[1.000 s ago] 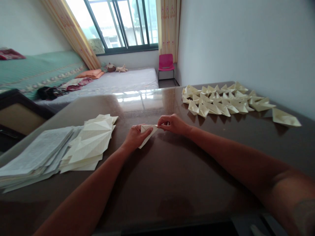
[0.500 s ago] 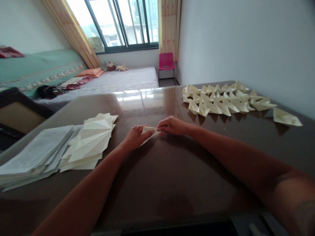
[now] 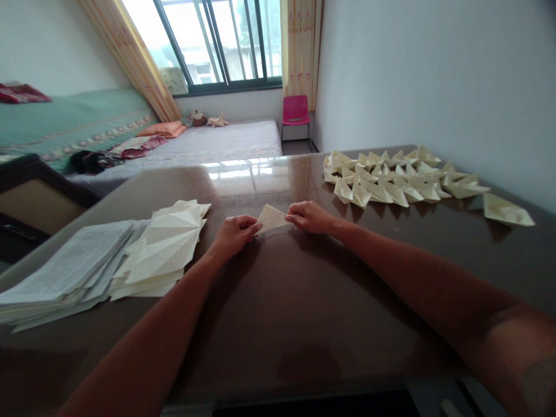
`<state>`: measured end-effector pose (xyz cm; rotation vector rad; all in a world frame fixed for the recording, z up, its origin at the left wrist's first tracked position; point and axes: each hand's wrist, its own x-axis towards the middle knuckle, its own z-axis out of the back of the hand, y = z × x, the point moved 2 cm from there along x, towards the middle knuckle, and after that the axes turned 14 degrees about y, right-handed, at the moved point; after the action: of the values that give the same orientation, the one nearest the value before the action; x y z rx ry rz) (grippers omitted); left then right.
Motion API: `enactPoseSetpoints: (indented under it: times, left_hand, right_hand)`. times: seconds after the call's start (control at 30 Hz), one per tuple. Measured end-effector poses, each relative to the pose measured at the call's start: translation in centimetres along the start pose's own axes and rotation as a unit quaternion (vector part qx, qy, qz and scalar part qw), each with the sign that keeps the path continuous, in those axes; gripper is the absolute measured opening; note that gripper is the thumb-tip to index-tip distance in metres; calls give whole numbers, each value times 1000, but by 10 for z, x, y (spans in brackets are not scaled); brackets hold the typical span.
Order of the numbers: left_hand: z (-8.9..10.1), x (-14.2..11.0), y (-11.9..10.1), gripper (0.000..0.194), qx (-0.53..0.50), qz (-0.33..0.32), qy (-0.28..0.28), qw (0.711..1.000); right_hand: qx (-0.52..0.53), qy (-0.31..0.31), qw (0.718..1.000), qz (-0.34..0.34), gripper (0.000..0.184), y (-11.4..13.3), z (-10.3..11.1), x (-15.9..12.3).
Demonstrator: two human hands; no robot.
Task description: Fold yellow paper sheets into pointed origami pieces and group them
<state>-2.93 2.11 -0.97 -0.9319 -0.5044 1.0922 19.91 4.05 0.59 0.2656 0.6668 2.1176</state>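
A small folded piece of cream paper (image 3: 273,219) is held between my hands just above the dark glossy table (image 3: 278,301). Its top comes to a point, so it looks like a triangle. My left hand (image 3: 237,234) pinches its left corner between thumb and fingers. At the opposite corner, my right hand (image 3: 309,218) pinches the paper the same way. Left of my left hand lies a stack of creased cream sheets (image 3: 167,243). Several folded paper boats (image 3: 391,179) stand in rows beyond my right hand.
A pile of printed sheets (image 3: 69,263) lies at the table's left, against the creased stack. One paper boat (image 3: 508,209) sits apart near the right edge. Behind the table are a bed (image 3: 230,138), a pink chair (image 3: 296,111) and a dark-framed chair (image 3: 43,197).
The folded paper has turned and opened out from a narrow slanted strip to a triangle with its point up. My hands have moved farther apart, to its two side corners.
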Motion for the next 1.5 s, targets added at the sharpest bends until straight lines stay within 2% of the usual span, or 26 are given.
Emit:
enactPoseSetpoints:
  times: [0.2, 0.47, 0.6, 0.8, 0.9, 1.2, 1.4, 1.5]
  left_hand:
    - [4, -4, -5, 55, -127, 31, 43, 990]
    - [2, -4, 0, 42, -81, 27, 47, 995]
    - [1, -4, 1, 42, -102, 39, 28, 994]
    - [2, -11, -8, 43, -269, 83, 109, 953]
    - [4, -13, -9, 39, -299, 104, 126, 940]
    - [2, -11, -9, 46, -217, 99, 112, 965]
    - [-1, -6, -9, 43, -125, 37, 74, 989]
    - [-1, -3, -6, 42, -62, 31, 53, 996]
  right_hand:
    - [78, 40, 996, 0, 26, -12, 2, 1]
    - [83, 45, 996, 4, 25, -13, 0, 1]
    - [81, 44, 996, 10, 27, -11, 1, 1]
    - [122, 60, 990, 23, 31, -14, 3, -1]
    - [131, 72, 988, 34, 31, -14, 3, -2]
    - [132, 90, 986, 48, 31, -14, 2, -2]
    - [79, 55, 995, 34, 29, -6, 1, -1]
    - [35, 41, 998, 27, 27, -1, 1, -1]
